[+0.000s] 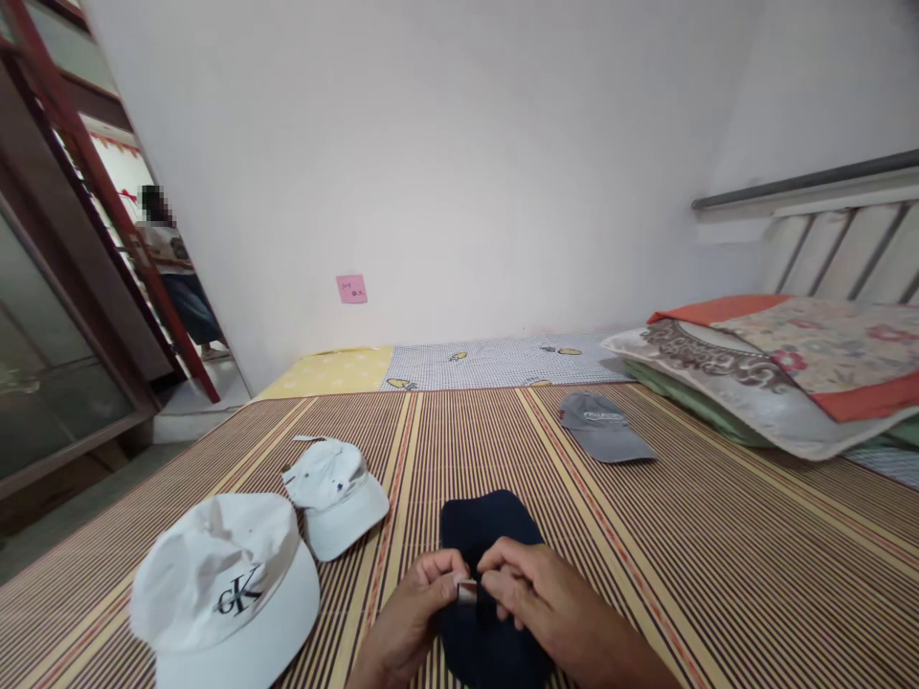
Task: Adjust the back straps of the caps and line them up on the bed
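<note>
A dark navy cap (489, 522) lies on the striped mat, low in the middle of the head view. Over it, my left hand (420, 608) is closed, thumb and fingers pinching a small shiny piece, apparently the buckle (467, 591) of the cap's strap. Just to the right, my right hand (527, 588) has its fingers bent together at the same strap. What its fingertips grip is hidden. Two white caps sit to the left: a large one with "CK" lettering (215, 584) and a smaller one (337, 493). A grey cap (603, 426) rests farther back on the right.
Pillows (775, 359) are stacked at the right by a slatted bed rail (847, 249). A white wall (466, 172) with a pink note (351, 289) closes off the back. Through the doorway at left, a person (179, 273) sits.
</note>
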Action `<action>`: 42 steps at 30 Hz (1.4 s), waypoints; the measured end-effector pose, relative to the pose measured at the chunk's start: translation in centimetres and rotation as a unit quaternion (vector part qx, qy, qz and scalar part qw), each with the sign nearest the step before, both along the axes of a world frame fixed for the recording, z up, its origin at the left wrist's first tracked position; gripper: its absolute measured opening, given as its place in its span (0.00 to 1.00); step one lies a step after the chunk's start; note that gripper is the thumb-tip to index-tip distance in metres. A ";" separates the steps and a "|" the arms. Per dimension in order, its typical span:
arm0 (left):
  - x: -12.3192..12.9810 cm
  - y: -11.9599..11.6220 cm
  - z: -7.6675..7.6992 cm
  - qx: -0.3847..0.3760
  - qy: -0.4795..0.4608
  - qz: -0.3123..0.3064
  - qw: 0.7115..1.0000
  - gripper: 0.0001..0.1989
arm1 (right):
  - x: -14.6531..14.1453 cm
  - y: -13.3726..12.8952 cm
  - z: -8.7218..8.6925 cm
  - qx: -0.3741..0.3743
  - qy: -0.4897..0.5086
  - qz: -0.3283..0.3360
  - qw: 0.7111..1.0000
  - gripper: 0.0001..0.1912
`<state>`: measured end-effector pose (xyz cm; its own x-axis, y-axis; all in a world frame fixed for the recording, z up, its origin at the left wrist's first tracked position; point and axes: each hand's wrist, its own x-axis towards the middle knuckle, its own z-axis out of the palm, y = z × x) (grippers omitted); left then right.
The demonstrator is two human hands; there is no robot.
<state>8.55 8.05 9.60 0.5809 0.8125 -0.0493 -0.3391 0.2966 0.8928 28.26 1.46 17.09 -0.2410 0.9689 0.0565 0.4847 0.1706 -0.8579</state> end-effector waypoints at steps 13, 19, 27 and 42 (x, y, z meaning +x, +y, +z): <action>0.5 -0.5 -0.1 -0.016 0.008 -0.002 1.000 0.23 | 2.4 0.1 0.2 -0.009 0.014 0.009 1.000 0.06; 0.8 -0.7 -0.3 -0.005 0.033 0.002 0.999 0.23 | 1.6 0.2 0.1 -0.022 0.074 0.041 0.996 0.07; 1.1 -0.9 -0.1 0.008 0.047 0.013 0.999 0.21 | 1.2 0.4 -1.1 -0.009 0.055 0.037 0.998 0.07; 1.3 -1.0 -0.6 -0.011 0.016 0.003 1.000 0.19 | 0.6 0.4 -0.5 0.011 0.002 0.001 1.000 0.08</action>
<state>9.81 7.03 8.97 0.5733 0.8149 -0.0851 -0.3121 0.3133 0.8969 28.90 1.87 16.56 -0.2421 0.9670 0.0789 0.4814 0.1903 -0.8556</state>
